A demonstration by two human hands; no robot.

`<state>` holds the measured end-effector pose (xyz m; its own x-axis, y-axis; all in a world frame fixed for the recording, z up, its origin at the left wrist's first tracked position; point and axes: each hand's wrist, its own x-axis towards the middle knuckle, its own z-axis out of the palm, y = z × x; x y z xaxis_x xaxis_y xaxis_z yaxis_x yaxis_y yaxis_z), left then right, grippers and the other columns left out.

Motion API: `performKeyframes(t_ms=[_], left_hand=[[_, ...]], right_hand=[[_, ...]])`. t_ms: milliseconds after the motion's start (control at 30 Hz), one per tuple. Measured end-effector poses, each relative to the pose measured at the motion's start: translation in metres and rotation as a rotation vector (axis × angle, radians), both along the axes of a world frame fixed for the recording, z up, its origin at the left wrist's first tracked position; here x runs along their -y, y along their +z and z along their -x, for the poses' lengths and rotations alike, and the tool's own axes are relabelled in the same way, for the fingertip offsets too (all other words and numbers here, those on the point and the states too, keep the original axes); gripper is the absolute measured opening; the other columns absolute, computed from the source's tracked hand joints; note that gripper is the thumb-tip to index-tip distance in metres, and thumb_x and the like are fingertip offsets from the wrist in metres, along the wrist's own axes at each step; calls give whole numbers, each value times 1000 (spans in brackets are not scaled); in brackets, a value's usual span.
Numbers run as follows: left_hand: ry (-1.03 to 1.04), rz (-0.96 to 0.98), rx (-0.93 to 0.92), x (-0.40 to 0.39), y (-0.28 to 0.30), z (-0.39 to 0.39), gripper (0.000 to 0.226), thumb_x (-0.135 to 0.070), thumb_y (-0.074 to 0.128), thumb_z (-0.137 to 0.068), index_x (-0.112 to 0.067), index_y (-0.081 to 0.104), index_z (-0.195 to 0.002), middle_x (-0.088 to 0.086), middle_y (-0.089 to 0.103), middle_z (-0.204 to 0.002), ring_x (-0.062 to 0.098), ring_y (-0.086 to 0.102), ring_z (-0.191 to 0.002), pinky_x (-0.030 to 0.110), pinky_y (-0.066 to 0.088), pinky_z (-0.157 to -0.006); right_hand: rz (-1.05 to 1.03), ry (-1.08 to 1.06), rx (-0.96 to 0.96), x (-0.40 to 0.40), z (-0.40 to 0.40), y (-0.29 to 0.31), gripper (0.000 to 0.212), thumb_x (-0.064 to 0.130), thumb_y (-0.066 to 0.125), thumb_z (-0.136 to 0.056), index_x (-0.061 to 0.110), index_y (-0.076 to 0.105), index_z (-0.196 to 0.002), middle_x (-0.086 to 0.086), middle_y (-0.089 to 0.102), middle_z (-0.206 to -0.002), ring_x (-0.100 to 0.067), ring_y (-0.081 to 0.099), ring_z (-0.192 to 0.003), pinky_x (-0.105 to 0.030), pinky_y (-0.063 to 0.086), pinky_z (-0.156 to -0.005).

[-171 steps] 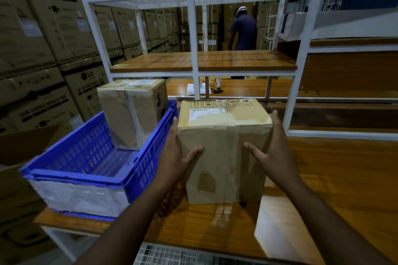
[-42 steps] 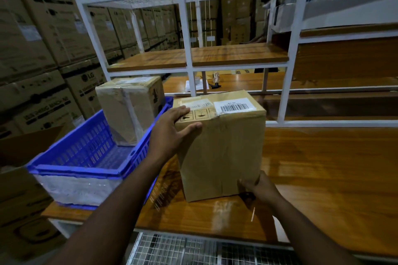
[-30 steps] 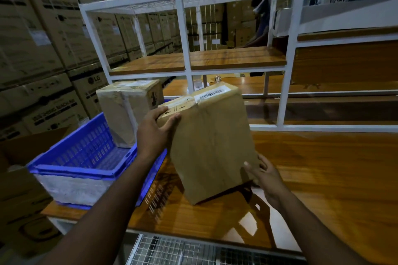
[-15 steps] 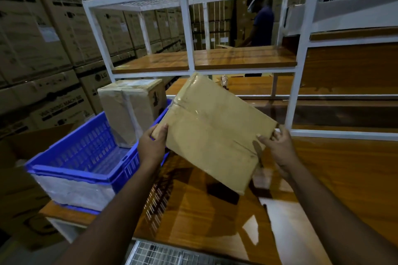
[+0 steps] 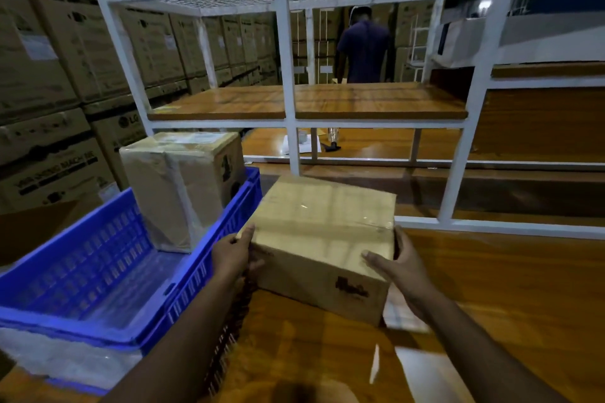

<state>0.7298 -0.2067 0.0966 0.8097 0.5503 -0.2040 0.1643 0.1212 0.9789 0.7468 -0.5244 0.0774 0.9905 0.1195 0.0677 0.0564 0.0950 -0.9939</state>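
While my left hand (image 5: 234, 255) clasps the box (image 5: 324, 226) at its near left corner, thumb on top, my right hand (image 5: 401, 267) curls round its right end; the box lies flat on the table (image 5: 491, 288), just beside the crate (image 5: 98, 271) holding a second box (image 5: 183, 186).

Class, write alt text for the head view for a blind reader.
A person's left hand and right hand hold a taped cardboard box by its ends at a wooden table. To its left, a blue crate holds a second box; a white rack stands behind.
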Motion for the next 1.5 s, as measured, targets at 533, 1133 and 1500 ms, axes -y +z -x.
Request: performKeyframes(t_ms=[533,1133,1500], left_hand=[[-275,-1232,109,70,-30,19,74,-54,52,-96,-36,16,-157,-14,-1,-167,8,-18,-153,46,6,-126],[-408,-1584,10,48,-31,-11,82,-65,36,-97,-27,1,-161,-5,0,-169,12,-14,-154,62,-6,-121],[-418,-1618,9,41,-31,-15,84,-70,33,-95,-25,5,-161,-3,7,-169,13,-3,-155,60,-7,-121]], right_hand=[[399,-413,220,-37,-57,1,48,49,49,-97,15,63,-128,0,67,-114,-16,61,-103,-34,53,-80],[1259,-224,652,-91,-45,5,61,49,20,-103,13,52,-140,-8,53,-145,-19,45,-137,-37,27,-118],[1405,-141,592,-92,-49,3,71,55,4,-101,16,35,-152,-3,38,-157,-13,29,-146,-36,17,-122]])
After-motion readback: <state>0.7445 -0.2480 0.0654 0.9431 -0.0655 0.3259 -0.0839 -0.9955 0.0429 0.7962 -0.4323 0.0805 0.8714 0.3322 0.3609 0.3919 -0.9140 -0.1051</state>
